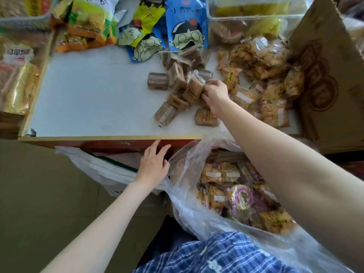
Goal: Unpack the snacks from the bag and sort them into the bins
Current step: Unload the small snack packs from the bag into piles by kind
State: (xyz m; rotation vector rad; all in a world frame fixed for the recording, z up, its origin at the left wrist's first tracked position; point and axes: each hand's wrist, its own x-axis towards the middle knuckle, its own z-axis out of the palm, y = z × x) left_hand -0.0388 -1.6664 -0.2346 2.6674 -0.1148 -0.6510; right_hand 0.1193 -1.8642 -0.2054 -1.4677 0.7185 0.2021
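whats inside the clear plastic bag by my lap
The clear plastic bag holds wrapped snacks, tan and purple packs with white labels. Anything deeper is covered by the top layer and the right forearm.

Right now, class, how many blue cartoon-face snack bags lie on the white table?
2. One upright blue cartoon-face snack bag sits at the white table's far edge; the other lies left of it, partly under a yellow bag. More may be hidden.

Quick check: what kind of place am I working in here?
Likely a small snack shop or stockroom: snack packets heaped on the table, a clear bin, a cardboard box and a bag of stock.
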